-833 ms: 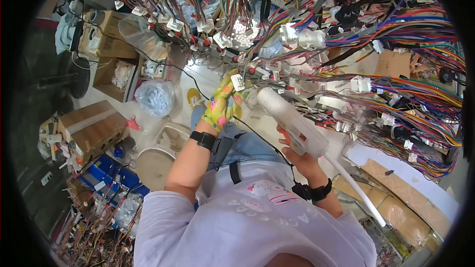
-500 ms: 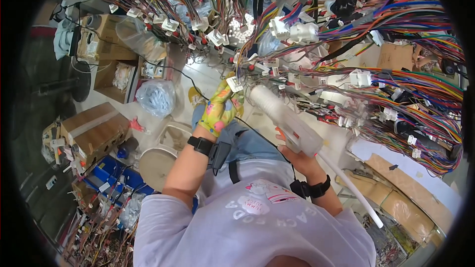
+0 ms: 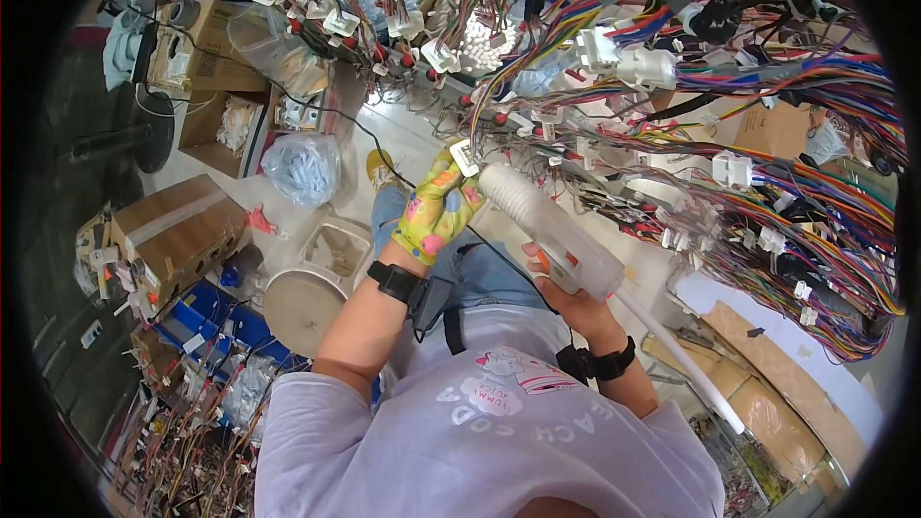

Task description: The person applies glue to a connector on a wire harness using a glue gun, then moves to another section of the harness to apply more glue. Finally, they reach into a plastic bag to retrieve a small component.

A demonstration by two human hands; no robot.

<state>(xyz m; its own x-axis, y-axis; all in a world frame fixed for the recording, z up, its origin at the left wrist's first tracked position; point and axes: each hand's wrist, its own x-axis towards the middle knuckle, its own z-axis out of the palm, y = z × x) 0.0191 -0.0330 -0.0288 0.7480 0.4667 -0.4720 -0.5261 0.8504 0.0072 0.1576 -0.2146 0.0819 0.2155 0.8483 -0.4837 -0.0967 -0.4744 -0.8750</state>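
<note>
Since the earlier frames, the white glue gun (image 3: 571, 249) has shifted toward my left side, and its ribbed nozzle (image 3: 504, 190) is now just beside the white plug (image 3: 465, 158), where a clear gap showed before. Whether nozzle and plug actually touch cannot be told from this angle.

Left grip (image 3: 432, 216), in a yellow-green patterned glove, is closed, with the fingertips pinching the plug at its lower edge; thin wires run up from the plug toward the hanging bundles. Right grip (image 3: 578, 310), bare, is wrapped around the handle of the glue gun, with a finger at the orange trigger (image 3: 543, 259). The gun lies slantwise, nozzle to the upper left, and a long white stick (image 3: 686, 374) extends from its rear toward the lower right.

Black bands (image 3: 395, 280) sit on both wrists. Thick bundles of coloured wires (image 3: 672, 24) with white plugs fill the area ahead of me and to my right. To my left I note a round stool (image 3: 302, 315), a taped cardboard box (image 3: 177, 235), blue bins (image 3: 213, 331) and a clear bag (image 3: 302, 168) with pale blue contents. On my right, a brown wrapped package (image 3: 772, 412) lies beside a curved strip of cardboard (image 3: 782, 355).
</note>
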